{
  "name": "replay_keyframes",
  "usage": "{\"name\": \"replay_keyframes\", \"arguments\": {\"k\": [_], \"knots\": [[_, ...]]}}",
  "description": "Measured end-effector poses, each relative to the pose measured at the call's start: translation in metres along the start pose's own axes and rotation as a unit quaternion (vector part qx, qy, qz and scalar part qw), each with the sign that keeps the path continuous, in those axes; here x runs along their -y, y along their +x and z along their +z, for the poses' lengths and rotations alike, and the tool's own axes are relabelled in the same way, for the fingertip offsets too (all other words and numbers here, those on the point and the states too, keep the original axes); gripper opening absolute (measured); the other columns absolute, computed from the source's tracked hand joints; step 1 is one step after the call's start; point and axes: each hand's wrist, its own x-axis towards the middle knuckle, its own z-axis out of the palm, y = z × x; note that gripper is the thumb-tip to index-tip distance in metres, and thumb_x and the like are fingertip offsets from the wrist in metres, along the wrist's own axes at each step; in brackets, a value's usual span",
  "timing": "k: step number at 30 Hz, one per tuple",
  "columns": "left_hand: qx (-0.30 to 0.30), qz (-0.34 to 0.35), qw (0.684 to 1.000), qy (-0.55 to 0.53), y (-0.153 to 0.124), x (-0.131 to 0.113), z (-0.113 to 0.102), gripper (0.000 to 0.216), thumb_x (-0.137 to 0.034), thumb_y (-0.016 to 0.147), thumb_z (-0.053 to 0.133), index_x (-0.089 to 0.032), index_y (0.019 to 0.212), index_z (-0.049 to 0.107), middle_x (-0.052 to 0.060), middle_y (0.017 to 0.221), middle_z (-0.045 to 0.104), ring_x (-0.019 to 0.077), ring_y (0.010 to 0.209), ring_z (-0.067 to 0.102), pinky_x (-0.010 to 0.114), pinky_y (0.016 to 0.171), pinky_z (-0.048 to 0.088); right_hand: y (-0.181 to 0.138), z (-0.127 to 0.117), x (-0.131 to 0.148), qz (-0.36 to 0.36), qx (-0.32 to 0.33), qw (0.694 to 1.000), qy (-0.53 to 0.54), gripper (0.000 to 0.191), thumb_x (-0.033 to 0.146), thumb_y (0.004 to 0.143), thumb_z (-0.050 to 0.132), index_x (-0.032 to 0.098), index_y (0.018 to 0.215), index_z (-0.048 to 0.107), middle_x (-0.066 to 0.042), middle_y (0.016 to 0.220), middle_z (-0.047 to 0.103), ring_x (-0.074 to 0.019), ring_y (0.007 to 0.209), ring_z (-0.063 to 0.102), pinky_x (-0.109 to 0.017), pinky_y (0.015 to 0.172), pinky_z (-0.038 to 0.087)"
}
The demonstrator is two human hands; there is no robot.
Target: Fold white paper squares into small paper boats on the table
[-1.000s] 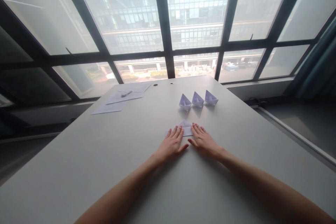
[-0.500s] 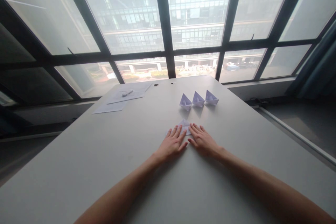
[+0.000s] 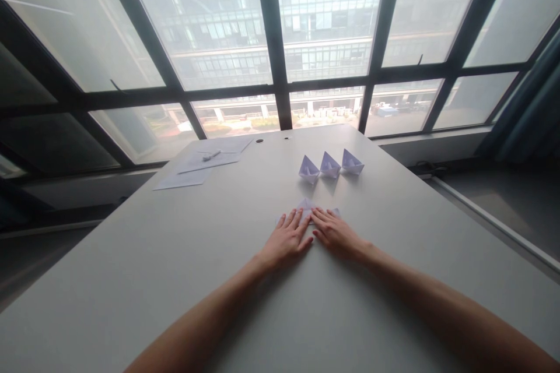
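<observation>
A folded sheet of white paper (image 3: 306,204) lies flat on the white table, its pointed top facing away from me. My left hand (image 3: 289,237) rests on its left part, fingers stretched out and palm down. On the right part lies my right hand (image 3: 336,233), also flat with its fingers extended, the fingertips close to those of the left. Much of the paper is hidden beneath both hands. Just beyond stand three folded paper boats in a slanting row: a left one (image 3: 308,171), a middle one (image 3: 329,166) and a right one (image 3: 352,163).
Sheets of paper (image 3: 184,179) lie overlapping at the table's far left, with a small whitish object (image 3: 212,155) on top. The white table (image 3: 175,256) reaches toward large windows. Two small round fittings sit near its far edge. A curtain (image 3: 525,93) hangs at right.
My right hand has slid slightly left over the paper, uncovering its right corner. My left hand stays in nearly the same place.
</observation>
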Motion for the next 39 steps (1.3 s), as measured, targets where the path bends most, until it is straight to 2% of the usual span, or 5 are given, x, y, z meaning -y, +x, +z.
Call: {"name": "replay_keyframes", "arguments": {"k": [9,15,25,28,39], "knots": [[-0.029,0.003,0.999,-0.014,0.000,0.002,0.004,0.071,-0.061,0.100,0.029,-0.017,0.155,0.031,0.016,0.161,0.024,0.0307,0.150,0.021,0.050,0.120,0.020,0.001,-0.001,0.000,0.015,-0.023,0.999,0.016,0.050,0.032,0.099,0.040,0.015,0.146,0.045,-0.015,0.152,0.043,-0.0243,0.144,0.035,-0.047,0.118,0.029],[-0.056,0.017,0.998,0.004,-0.005,-0.003,-0.005,0.058,-0.056,0.099,0.036,-0.025,0.147,0.044,0.012,0.154,0.041,0.0332,0.140,0.035,0.048,0.112,0.030,0.002,-0.010,-0.008,0.099,-0.138,0.985,-0.004,0.041,0.024,0.096,0.044,0.014,0.134,0.056,-0.014,0.134,0.060,-0.0252,0.125,0.051,-0.039,0.109,0.039],[-0.080,0.005,0.994,-0.073,-0.005,-0.004,-0.012,0.033,-0.034,0.098,0.049,-0.039,0.129,0.061,0.004,0.141,0.053,0.0295,0.126,0.043,0.048,0.100,0.039,-0.004,-0.023,-0.014,0.160,-0.078,0.981,-0.072,0.035,0.046,0.095,0.053,0.019,0.113,0.065,-0.013,0.109,0.063,-0.0278,0.103,0.055,-0.038,0.089,0.042],[-0.113,-0.018,0.985,-0.130,-0.002,0.002,-0.010,0.027,-0.032,0.094,0.058,-0.037,0.119,0.069,0.003,0.133,0.057,0.0269,0.121,0.049,0.045,0.103,0.039,-0.005,-0.022,-0.012,0.165,-0.065,0.981,-0.081,0.037,0.051,0.093,0.056,0.019,0.111,0.064,-0.013,0.107,0.062,-0.0283,0.101,0.055,-0.037,0.085,0.041],[-0.151,-0.137,0.968,-0.149,0.003,0.011,-0.004,0.052,-0.036,0.086,0.067,-0.023,0.134,0.056,0.009,0.127,0.063,0.0305,0.120,0.052,0.044,0.101,0.040,-0.001,-0.016,-0.025,0.189,-0.087,0.978,0.000,0.030,0.046,0.083,0.070,0.019,0.096,0.061,-0.008,0.103,0.062,-0.0243,0.099,0.055,-0.034,0.084,0.038]]}}
